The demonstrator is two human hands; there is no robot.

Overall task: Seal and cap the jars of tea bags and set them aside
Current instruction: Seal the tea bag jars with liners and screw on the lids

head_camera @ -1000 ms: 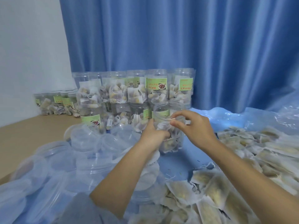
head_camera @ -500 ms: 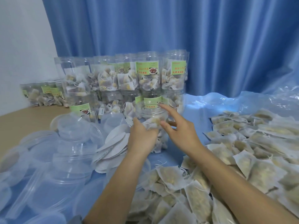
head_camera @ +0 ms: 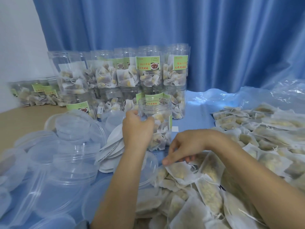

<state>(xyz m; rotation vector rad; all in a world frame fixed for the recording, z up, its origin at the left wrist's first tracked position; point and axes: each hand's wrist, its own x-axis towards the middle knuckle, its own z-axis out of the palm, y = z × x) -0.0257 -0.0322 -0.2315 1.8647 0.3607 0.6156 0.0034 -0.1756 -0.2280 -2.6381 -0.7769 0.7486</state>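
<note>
An open clear jar (head_camera: 157, 113) with a green label stands upright mid-table, partly filled with tea bags. My left hand (head_camera: 137, 129) grips its left side. My right hand (head_camera: 184, 147) is lower, to the jar's right, pinching a tea bag (head_camera: 179, 169) at the near pile's top. White round seal discs (head_camera: 112, 146) lie fanned just left of the jar. Clear plastic caps (head_camera: 72, 126) are piled at the left.
Capped, filled jars (head_camera: 148, 71) stand stacked in two tiers behind the open jar, with more jars (head_camera: 36, 95) lying at the far left. Loose tea bags (head_camera: 264, 129) cover the right side on blue plastic sheeting (head_camera: 198, 103). A blue curtain (head_camera: 214, 38) hangs behind.
My right hand left the jar's mouth and dropped down right to the tea bag pile, pinching a bag. My left hand kept its hold on the jar.
</note>
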